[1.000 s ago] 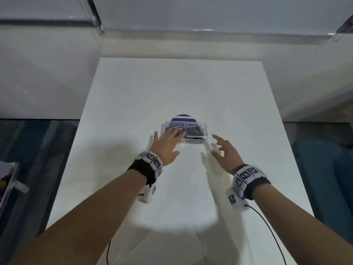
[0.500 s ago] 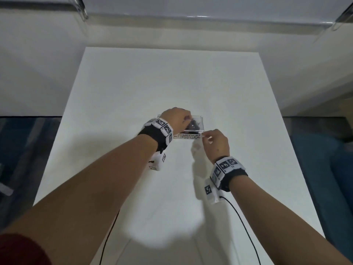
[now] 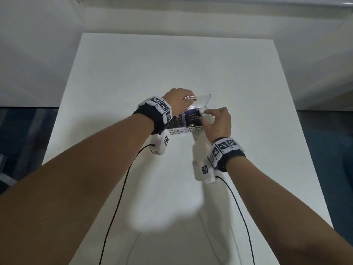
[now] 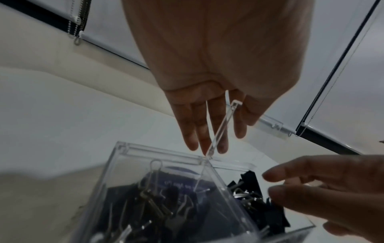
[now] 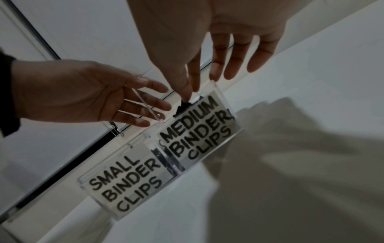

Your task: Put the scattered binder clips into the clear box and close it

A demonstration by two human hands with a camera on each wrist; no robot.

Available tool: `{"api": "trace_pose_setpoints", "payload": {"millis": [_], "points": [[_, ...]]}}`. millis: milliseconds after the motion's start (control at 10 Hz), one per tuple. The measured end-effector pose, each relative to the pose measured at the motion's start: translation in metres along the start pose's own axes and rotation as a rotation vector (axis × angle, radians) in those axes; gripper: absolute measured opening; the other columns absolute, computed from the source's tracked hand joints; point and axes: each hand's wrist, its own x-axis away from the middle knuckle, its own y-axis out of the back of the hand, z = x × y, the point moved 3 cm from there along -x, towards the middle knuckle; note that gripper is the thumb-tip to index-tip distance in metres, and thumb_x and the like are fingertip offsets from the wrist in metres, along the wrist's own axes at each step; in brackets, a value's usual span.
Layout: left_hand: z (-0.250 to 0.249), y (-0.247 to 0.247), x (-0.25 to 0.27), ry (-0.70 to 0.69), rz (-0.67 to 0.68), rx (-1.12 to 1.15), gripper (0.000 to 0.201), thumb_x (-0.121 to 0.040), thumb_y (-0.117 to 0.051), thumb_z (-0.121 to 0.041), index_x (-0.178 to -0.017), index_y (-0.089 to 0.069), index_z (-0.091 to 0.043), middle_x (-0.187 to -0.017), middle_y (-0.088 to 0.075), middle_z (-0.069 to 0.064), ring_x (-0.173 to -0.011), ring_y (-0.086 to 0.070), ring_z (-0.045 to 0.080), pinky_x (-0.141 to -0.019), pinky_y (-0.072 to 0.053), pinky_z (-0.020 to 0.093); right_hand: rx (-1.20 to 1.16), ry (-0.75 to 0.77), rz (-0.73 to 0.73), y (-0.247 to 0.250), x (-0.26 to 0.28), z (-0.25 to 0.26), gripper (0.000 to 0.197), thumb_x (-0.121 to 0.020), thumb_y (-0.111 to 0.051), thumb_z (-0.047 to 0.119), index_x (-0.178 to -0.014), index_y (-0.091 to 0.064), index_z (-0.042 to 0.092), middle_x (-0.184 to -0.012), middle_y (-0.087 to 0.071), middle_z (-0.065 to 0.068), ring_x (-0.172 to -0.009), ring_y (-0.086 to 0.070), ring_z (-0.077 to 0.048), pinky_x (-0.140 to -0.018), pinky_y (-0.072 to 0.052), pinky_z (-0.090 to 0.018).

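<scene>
We find the clear box (image 3: 186, 124) mid-table (image 3: 172, 64), lid (image 3: 200, 100) raised on its rear hinge. Left hand (image 3: 176, 98): straight fingers behind and against the lid, propping it. Right hand (image 3: 216, 122): thumb and forefinger pinched at the black medium clips (image 4: 257, 197) in the right compartment; whether they grip one we cannot tell. Small clips (image 4: 151, 205) lie left of the divider. We judge the box light, rigid and slick, the hinge fragile; clips are best taken by their wire loops, the lid by its free edge
</scene>
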Motion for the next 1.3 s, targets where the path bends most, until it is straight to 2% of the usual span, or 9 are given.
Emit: {"api": "trace_pose_setpoints", "payload": {"millis": [300,500,600,700,800,900,1000,1100,1300], "points": [[0.001,0.002,-0.004,0.027,0.008,0.086,0.028,-0.094,-0.044,-0.021,-0.110,-0.066,-0.016,-0.105,-0.071,0.004,-0.061,-0.054,0.006,-0.058,-0.043,0.020,0.115,-0.060,0.099,-0.004,-0.016,0.013,0.023,-0.076,-0.071,0.043,-0.090,-0.067,0.025,-0.110,-0.047,-0.005,-0.106,-0.046,-0.026,-0.086,-0.042,-0.041],[0.001,0.003,-0.002,0.038,0.015,0.131,0.028,-0.095,-0.043,-0.021,-0.111,-0.065,-0.016,-0.105,-0.071,0.006,-0.072,-0.064,0.018,-0.060,-0.048,0.023,0.108,0.057,-0.034,0.014,-0.012,0.012,0.019,-0.078,-0.068,0.040,-0.083,-0.066,0.021,-0.110,-0.051,-0.003,-0.108,-0.047,-0.024,-0.087,-0.036,-0.040],[0.000,0.004,-0.001,0.041,0.018,0.118,0.028,-0.095,-0.044,-0.020,-0.114,-0.065,-0.017,-0.106,-0.071,0.005,-0.083,-0.066,0.022,-0.064,-0.050,0.026,0.312,0.068,0.044,0.005,-0.009,0.011,0.027,-0.078,-0.070,0.043,-0.088,-0.069,0.018,-0.115,-0.051,-0.004,-0.111,-0.044,-0.027,-0.088,-0.034,-0.041],[-0.003,0.004,0.005,0.018,0.023,0.076,0.030,-0.096,-0.044,-0.021,-0.119,-0.063,-0.017,-0.091,-0.064,-0.001,-0.061,-0.051,0.007,-0.058,-0.040,0.018,0.277,0.074,0.092,0.004,-0.007,0.007,0.031,-0.078,-0.069,0.047,-0.090,-0.070,0.018,-0.116,-0.051,-0.005,-0.111,-0.044,-0.027,-0.088,-0.035,-0.041],[-0.001,-0.007,0.018,-0.060,0.057,-0.016,0.032,-0.094,-0.042,-0.024,-0.118,-0.062,-0.017,-0.100,-0.069,0.006,-0.067,-0.053,0.011,-0.067,-0.042,0.023,0.115,0.098,0.028,0.018,0.006,-0.010,0.021,-0.084,-0.064,0.037,-0.090,-0.070,0.018,-0.114,-0.054,-0.007,-0.108,-0.048,-0.027,-0.089,-0.041,-0.042],[0.011,-0.035,0.034,-0.148,0.138,-0.116,0.044,-0.092,-0.045,-0.024,-0.135,-0.047,-0.023,-0.137,-0.054,0.007,-0.115,-0.056,0.021,-0.101,-0.042,0.034,0.021,0.058,-0.025,0.038,0.035,-0.041,0.013,-0.085,-0.060,0.021,-0.089,-0.070,0.016,-0.107,-0.056,-0.010,-0.103,-0.053,-0.030,-0.089,-0.043,-0.037],[0.023,-0.059,0.053,-0.221,0.264,-0.426,0.051,-0.097,-0.041,-0.027,-0.146,-0.027,-0.025,-0.159,-0.010,0.011,-0.148,-0.004,0.028,-0.121,-0.009,0.046,0.038,0.020,-0.033,0.060,0.069,-0.070,0.010,-0.084,-0.061,0.009,-0.086,-0.069,0.014,-0.100,-0.055,-0.009,-0.098,-0.055,-0.029,-0.084,-0.039,-0.028],[0.025,-0.063,0.061,-0.233,0.267,-0.482,0.049,-0.100,-0.034,-0.023,-0.147,-0.022,-0.027,-0.160,0.000,0.011,-0.148,0.005,0.027,-0.121,-0.001,0.044,0.053,0.013,0.001,0.084,0.106,-0.089,0.014,-0.083,-0.062,0.001,-0.083,-0.069,0.014,-0.095,-0.057,-0.004,-0.090,-0.058,-0.022,-0.078,-0.044,-0.029],[0.024,-0.049,0.088,-0.200,0.114,-0.434,0.072,-0.086,-0.036,0.014,-0.144,-0.032,-0.030,-0.160,-0.001,0.008,-0.148,0.003,0.027,-0.121,-0.004,0.043,-0.031,-0.020,0.108,0.136,0.212,-0.125,0.035,-0.072,-0.062,0.004,-0.076,-0.061,0.039,-0.077,-0.063,0.011,-0.070,-0.059,0.000,-0.063,-0.042,-0.005]]}}
